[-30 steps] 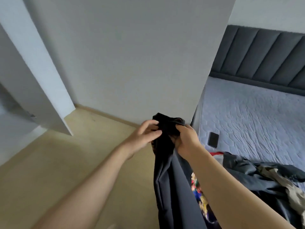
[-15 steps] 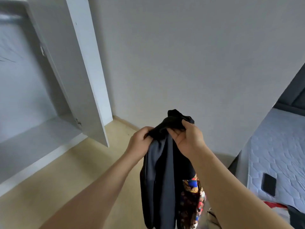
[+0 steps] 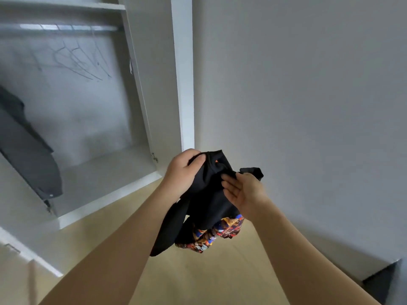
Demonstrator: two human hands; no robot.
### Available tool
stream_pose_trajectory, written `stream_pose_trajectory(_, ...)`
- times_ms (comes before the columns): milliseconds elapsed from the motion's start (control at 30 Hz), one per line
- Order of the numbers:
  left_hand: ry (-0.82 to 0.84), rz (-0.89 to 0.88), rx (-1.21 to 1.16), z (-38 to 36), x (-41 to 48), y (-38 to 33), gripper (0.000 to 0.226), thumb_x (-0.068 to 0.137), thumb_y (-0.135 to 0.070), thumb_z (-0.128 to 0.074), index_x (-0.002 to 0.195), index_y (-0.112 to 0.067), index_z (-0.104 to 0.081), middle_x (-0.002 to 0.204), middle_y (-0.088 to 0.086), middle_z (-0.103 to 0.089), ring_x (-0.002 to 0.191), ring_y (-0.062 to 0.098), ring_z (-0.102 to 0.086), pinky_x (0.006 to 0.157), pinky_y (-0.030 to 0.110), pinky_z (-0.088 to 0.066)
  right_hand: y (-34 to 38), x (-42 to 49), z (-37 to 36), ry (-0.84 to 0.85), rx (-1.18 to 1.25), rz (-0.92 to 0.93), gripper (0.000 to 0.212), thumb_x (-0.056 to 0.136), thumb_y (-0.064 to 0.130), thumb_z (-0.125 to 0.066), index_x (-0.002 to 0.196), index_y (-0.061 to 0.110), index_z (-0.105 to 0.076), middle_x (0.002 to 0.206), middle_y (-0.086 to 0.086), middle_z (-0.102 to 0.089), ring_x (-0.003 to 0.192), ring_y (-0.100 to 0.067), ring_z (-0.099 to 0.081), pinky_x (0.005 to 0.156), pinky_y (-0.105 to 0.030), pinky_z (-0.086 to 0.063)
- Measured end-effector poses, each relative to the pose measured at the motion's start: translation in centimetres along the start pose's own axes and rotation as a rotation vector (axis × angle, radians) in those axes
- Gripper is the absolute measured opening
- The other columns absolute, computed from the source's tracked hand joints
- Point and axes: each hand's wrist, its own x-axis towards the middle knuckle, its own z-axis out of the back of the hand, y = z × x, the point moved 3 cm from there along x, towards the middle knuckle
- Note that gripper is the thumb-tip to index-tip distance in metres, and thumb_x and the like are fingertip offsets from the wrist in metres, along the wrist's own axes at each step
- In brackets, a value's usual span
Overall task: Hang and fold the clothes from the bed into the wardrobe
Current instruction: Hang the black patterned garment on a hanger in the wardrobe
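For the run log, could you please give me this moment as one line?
left hand: grips black garment | right hand: open, fingers touching garment | wardrobe: open, hangers on rail | garment not yet hung

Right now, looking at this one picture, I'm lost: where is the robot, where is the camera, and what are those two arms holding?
There is no robot here. A person wears a wide-angle camera on the head, so you look down along their own two bare arms. The left hand grips the top of a black garment with a colourful print, which hangs down above the wooden floor. The right hand lies against the cloth with its fingers straight. Ahead on the left stands the open wardrobe, with thin hangers on its rail and a dark garment at the left edge.
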Motion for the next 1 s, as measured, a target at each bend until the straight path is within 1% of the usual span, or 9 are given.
stream_pose_trajectory(67, -0.022, -0.021, 0.044, 1.1, 0.5, -0.1, 0.025, 0.092, -0.02, -0.053, 0.071, -0.032, -0.057, 0.064, -0.019, -0.059, 0.062, -0.011, -0.051, 0.062, 0.005, -0.038, -0.3, 1.0, -1.2, 0.026, -0.033, -0.003, 0.033, 0.099, 0.016, -0.038, 0.131, 0.011, -0.042, 0.076, -0.002, -0.067, 0.064, -0.013, -0.06, 0.058, -0.027, -0.045)
stream_pose_trajectory(167, -0.067, -0.016, 0.112, 3.1, 1.2, 0.6, 0.025, 0.092, -0.023, -0.054, 0.069, -0.032, -0.058, 0.061, -0.024, -0.057, 0.06, -0.009, -0.05, 0.061, 0.007, -0.038, -0.9, 2.3, -3.2, 0.065, -0.153, 0.014, 0.011, 0.096, 0.015, -0.042, 0.1, 0.014, -0.052, 0.073, -0.001, -0.064, 0.058, -0.012, -0.054, 0.058, -0.025, -0.045)
stream_pose_trajectory(267, -0.124, 0.056, 0.135, 5.3, 2.3, 1.9, 0.022, 0.09, -0.027, -0.055, 0.069, -0.028, -0.061, 0.06, -0.02, -0.057, 0.059, -0.005, -0.05, 0.063, 0.015, -0.041, -0.8, 3.7, -5.6, 0.104, -0.278, 0.102, 0.016, 0.091, 0.005, -0.046, 0.08, 0.016, -0.051, 0.072, -0.002, -0.058, 0.056, -0.013, -0.05, 0.057, -0.025, -0.044)
stream_pose_trajectory(400, -0.136, 0.16, 0.142, 6.3, 3.7, 3.5, 0.02, 0.091, -0.028, -0.054, 0.073, -0.03, -0.063, 0.07, -0.015, -0.061, 0.068, 0.001, -0.055, 0.062, 0.013, -0.041, -0.2, 5.4, -8.5, 0.292, -0.449, 0.124, 0.016, 0.09, 0.006, -0.049, 0.094, 0.02, -0.057, 0.085, 0.0, -0.058, 0.066, -0.015, -0.052, 0.065, -0.025, -0.044)
stream_pose_trajectory(500, -0.09, 0.24, 0.124, 6.3, 4.8, 4.3, 0.02, 0.091, -0.03, -0.053, 0.076, -0.03, -0.065, 0.075, -0.013, -0.065, 0.072, 0.002, -0.06, 0.066, 0.015, -0.042, 0.5, 7.2, -10.5, 0.448, -0.59, 0.132, 0.022, 0.093, 0.015, -0.048, 0.11, 0.024, -0.057, 0.104, 0.002, -0.061, 0.09, -0.017, -0.056, 0.077, -0.027, -0.044)
stream_pose_trajectory(600, -0.052, 0.255, 0.127, 7.1, 6.6, 4.1, 0.02, 0.091, -0.031, -0.053, 0.077, -0.035, -0.067, 0.078, -0.014, -0.067, 0.076, 0.001, -0.063, 0.071, 0.018, -0.044, 0.5, 9.4, -12.8, 0.561, -0.668, 0.113, 0.02, 0.095, 0.024, -0.043, 0.109, 0.031, -0.056, 0.112, 0.008, -0.06, 0.108, -0.014, -0.052, 0.09, -0.03, -0.037)
stream_pose_trajectory(700, -0.093, 0.239, 0.128, 7.8, 8.5, 4.3, 0.025, 0.092, -0.03, -0.053, 0.074, -0.041, -0.066, 0.075, -0.018, -0.067, 0.072, -0.004, -0.062, 0.069, 0.014, -0.043, 0.3, 11.8, -14.1, 0.666, -0.688, 0.044, 0.021, 0.097, 0.03, -0.04, 0.098, 0.03, -0.061, 0.099, 0.009, -0.063, 0.096, -0.009, -0.056, 0.09, -0.03, -0.04)
stream_pose_trajectory(833, -0.142, 0.209, 0.19, 8.3, 10.9, 4.6, 0.028, 0.091, -0.029, -0.053, 0.072, -0.046, -0.065, 0.074, -0.022, -0.066, 0.071, -0.008, -0.06, 0.062, 0.003, -0.042, 1.5, 15.1, -15.3, 0.742, -0.755, 0.077, 0.029, 0.096, 0.027, -0.038, 0.079, 0.021, -0.061, 0.065, 0.008, -0.054, 0.066, -0.009, -0.049, 0.072, -0.027, -0.042)
stream_pose_trajectory(1000, -0.241, 0.199, 0.243, 8.6, 13.6, 5.6, 0.028, 0.09, -0.026, -0.055, 0.07, -0.042, -0.066, 0.074, -0.019, -0.066, 0.071, -0.007, -0.06, 0.063, 0.002, -0.042, 2.8, 18.9, -16.7, 0.831, -0.798, 0.068, 0.03, 0.093, 0.012, -0.037, 0.074, 0.018, -0.059, 0.055, 0.008, -0.046, 0.058, -0.009, -0.041, 0.06, -0.023, -0.035)
